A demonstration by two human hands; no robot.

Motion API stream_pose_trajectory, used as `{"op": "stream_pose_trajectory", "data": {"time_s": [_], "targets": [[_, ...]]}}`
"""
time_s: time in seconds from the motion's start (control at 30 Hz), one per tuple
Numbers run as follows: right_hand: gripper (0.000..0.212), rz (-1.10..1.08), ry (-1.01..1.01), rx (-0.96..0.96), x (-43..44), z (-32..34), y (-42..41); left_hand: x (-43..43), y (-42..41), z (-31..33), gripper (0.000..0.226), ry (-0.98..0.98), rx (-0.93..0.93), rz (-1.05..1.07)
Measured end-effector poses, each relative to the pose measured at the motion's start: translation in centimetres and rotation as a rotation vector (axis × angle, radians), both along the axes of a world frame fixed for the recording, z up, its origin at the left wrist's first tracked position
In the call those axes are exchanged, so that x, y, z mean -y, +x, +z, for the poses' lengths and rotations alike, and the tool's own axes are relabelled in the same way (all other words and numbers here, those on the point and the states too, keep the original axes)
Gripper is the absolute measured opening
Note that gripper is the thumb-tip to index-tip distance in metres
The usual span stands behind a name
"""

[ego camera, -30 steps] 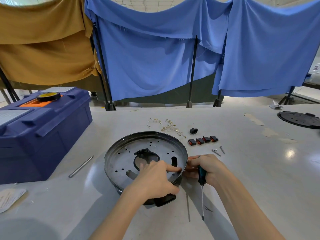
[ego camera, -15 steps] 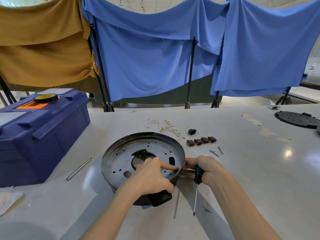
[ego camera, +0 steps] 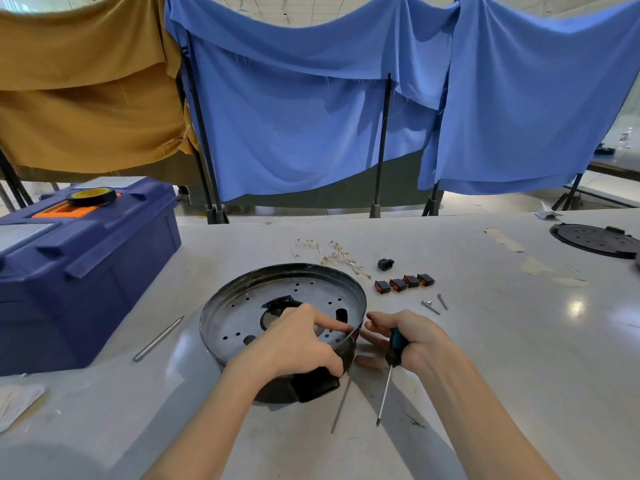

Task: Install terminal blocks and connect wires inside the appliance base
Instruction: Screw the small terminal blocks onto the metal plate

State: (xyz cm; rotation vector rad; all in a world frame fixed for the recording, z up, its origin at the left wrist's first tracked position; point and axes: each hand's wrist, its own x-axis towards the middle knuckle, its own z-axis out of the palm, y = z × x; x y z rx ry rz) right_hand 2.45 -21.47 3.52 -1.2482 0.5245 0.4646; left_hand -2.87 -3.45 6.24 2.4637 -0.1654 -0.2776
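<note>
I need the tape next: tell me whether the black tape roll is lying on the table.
No, the black tape roll sits on top of the blue toolbox, not on the table.

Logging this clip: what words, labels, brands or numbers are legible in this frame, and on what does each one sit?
Nothing can be read as text.
White sticker on the dark blue plastic toolbox: printed, but too blurred to read.
Yellow core label of the black tape roll: too small to read.
White paper sheet at lower left: faint marks, unreadable.
</note>
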Motion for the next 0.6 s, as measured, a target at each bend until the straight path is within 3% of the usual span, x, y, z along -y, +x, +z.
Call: {"op": "stream_pose_trajectory", "data": {"time_s": [0.33,0.5,0.6], "targets": [[0.014,-0.047,0.077,0.047,-0.9,0.1,-0.8,-0.1,0.4,0.2,0.061,-0.072,-0.003,0.027],[0.012,-0.095,0.217,0.065,-0.5,1.0,-0.8,-0.8,0.7,1.5,0.042,-0.184,-0.002,0.070],[0.010,-0.091,0.279,0.124,-0.5,2.1,-0.8,-1.2,1.0,2.4,0.050,-0.219,-0.018,0.083]]}}
